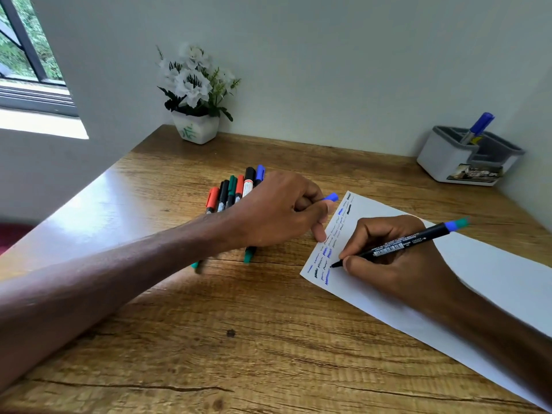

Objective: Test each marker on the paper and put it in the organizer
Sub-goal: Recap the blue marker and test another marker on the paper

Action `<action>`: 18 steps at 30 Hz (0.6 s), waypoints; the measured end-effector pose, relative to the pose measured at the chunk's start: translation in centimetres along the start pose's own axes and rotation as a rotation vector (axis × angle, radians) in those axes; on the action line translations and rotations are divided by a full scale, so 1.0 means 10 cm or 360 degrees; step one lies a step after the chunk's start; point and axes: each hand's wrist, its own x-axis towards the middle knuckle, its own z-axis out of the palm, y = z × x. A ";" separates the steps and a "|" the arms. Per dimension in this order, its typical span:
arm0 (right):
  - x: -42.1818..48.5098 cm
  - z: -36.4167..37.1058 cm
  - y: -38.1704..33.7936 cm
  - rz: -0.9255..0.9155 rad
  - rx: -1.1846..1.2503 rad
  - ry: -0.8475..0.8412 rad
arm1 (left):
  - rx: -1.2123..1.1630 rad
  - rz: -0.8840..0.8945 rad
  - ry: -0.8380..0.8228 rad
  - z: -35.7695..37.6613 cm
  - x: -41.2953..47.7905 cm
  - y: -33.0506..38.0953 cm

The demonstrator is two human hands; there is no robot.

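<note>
Marker (400, 245), in right hand (394, 273), touches paper (507, 273); left hand (280, 210) holds cap (331, 198).

Glossy wooden desk (239, 339), matt paper (493, 279)

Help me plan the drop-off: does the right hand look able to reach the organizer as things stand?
Probably yes. The organizer stands at the far right corner of the desk, on the same side as the right hand; only the paper and bare desk lie between. That hand grips a marker.
</note>
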 end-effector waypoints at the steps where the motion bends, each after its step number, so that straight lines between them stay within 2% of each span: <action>1: 0.00 0.01 0.00 0.0008 0.0001 -0.0005 | 0.0001 0.0005 -0.0002 0.00 0.00 0.00; 18: 0.02 -0.01 0.00 -0.0041 -0.0016 -0.0015 | -0.0018 0.0005 0.0006 -0.01 -0.01 0.01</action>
